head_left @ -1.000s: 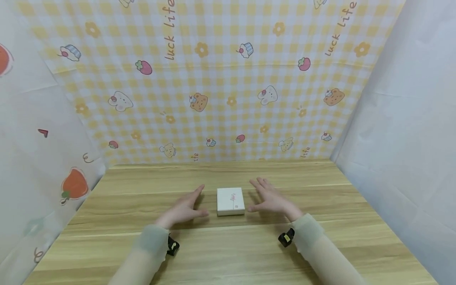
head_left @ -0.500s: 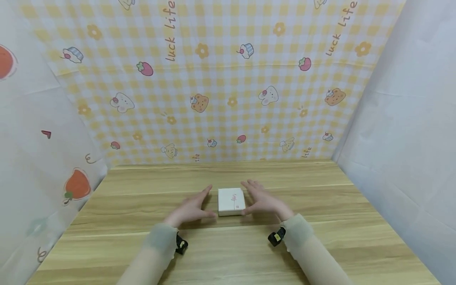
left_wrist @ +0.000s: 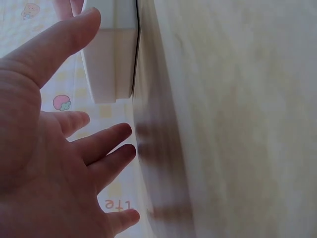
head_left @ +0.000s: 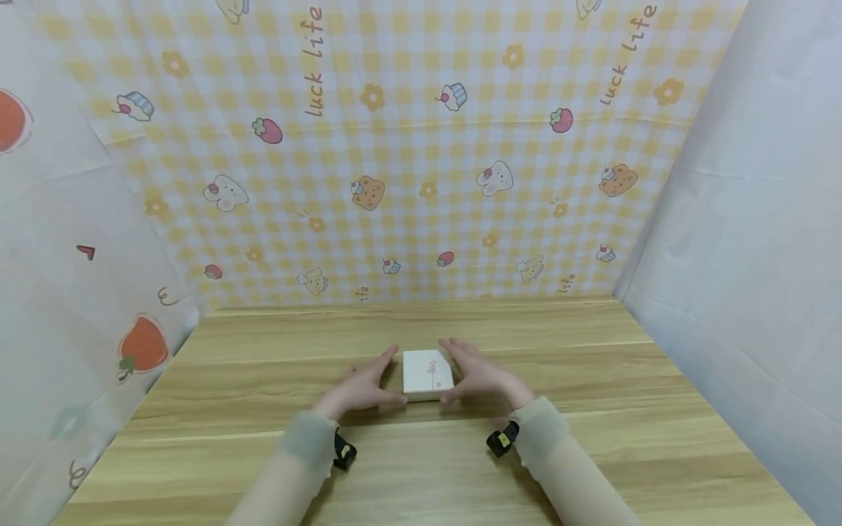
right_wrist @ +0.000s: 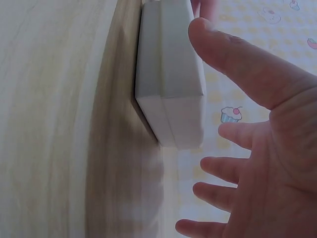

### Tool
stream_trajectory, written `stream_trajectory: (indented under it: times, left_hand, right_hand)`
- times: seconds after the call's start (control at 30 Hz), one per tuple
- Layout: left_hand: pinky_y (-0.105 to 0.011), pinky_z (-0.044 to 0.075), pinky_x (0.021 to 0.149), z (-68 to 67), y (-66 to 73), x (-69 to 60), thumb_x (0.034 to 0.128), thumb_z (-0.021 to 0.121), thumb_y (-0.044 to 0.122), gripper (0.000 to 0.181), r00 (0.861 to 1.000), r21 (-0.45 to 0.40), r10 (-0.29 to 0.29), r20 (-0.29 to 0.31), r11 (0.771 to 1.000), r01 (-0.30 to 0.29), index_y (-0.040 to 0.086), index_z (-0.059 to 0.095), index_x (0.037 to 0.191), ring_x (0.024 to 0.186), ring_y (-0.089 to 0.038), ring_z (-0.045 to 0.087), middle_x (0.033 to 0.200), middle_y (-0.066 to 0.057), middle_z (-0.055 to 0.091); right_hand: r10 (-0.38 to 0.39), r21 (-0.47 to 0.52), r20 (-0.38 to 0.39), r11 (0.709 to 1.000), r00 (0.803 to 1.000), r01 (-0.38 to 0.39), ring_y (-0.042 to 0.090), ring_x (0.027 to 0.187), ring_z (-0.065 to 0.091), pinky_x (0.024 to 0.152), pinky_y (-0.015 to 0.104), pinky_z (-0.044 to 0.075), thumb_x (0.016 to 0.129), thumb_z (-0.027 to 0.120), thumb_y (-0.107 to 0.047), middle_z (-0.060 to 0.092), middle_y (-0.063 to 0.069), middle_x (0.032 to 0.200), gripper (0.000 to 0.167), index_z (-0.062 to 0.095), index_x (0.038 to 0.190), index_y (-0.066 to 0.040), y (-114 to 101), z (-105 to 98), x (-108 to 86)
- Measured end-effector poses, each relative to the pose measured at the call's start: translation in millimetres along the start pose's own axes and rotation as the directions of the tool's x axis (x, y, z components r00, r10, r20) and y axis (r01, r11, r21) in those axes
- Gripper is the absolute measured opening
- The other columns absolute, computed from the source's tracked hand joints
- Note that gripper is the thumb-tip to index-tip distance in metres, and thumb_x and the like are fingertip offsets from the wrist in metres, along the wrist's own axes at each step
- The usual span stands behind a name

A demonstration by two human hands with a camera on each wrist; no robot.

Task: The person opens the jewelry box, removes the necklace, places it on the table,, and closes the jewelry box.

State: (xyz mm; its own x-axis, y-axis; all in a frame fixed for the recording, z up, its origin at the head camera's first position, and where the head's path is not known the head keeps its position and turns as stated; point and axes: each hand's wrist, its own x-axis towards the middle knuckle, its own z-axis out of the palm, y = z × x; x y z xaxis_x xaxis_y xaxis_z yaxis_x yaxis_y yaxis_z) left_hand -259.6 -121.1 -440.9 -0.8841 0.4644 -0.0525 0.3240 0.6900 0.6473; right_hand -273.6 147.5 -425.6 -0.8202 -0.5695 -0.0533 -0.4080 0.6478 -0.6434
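A small square white box (head_left: 424, 371) with a pink flower print on its lid lies flat on the wooden table. To its left is my left hand (head_left: 362, 387), fingers extended and spread, thumb near the front left corner. My right hand (head_left: 483, 376) flanks the opposite side in the same way, thumb at the front right corner. In the left wrist view, the thumb overlaps the edge of the white box (left_wrist: 111, 64). The right wrist view has the white box (right_wrist: 181, 116) with a lid seam along its side. Whether either thumb touches it, I cannot tell.
The wooden table (head_left: 421, 467) runs back to a yellow checked cloth (head_left: 421, 153) with cartoon prints. White cloth hangs at the left (head_left: 59, 292) and right (head_left: 743, 256). A small black device (head_left: 503, 440) is strapped on each wrist.
Both hands have moved inward, the left one rightward and the right one leftward, narrowing the gaps beside the box. The box stays in place on the table.
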Motion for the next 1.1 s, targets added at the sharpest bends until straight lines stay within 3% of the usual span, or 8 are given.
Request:
stream_trajectory:
  times: [0.8, 1.1]
  left_hand:
    - [-0.074, -0.001, 0.103, 7.6, 3.8, 14.9, 0.0767, 0.079, 0.047, 0.105, 0.999, 0.013, -0.031, 0.024, 0.999, 0.031, 0.011, 0.018, 0.155, 0.139, -0.035, 0.03, 0.156, -0.01, 0.027]
    - [-0.074, -0.001, 0.103, 10.0, 5.3, 18.0, 0.0767, 0.079, 0.046, 0.105, 0.999, 0.007, -0.029, 0.033, 1.0, 0.029, 0.012, 0.018, 0.155, 0.14, -0.035, 0.028, 0.156, -0.01, 0.026]
  right_hand:
    - [-0.003, 0.069, 0.057, 0.998, 0.998, -0.001, 0.033, 0.145, 0.012, 0.113, 0.054, 0.018, 0.076, 0.083, -0.022, 0.015, 0.016, 0.159, 0.104, 0.016, 0.154, -0.005, -4, 4, 12.7]
    - [0.016, 0.016, 0.065, 1.0, 0.998, -0.017, 0.031, 0.145, 0.014, 0.113, 0.051, 0.02, 0.075, 0.085, -0.023, 0.016, 0.015, 0.159, 0.106, 0.017, 0.154, -0.004, 0, 7, 15.9]
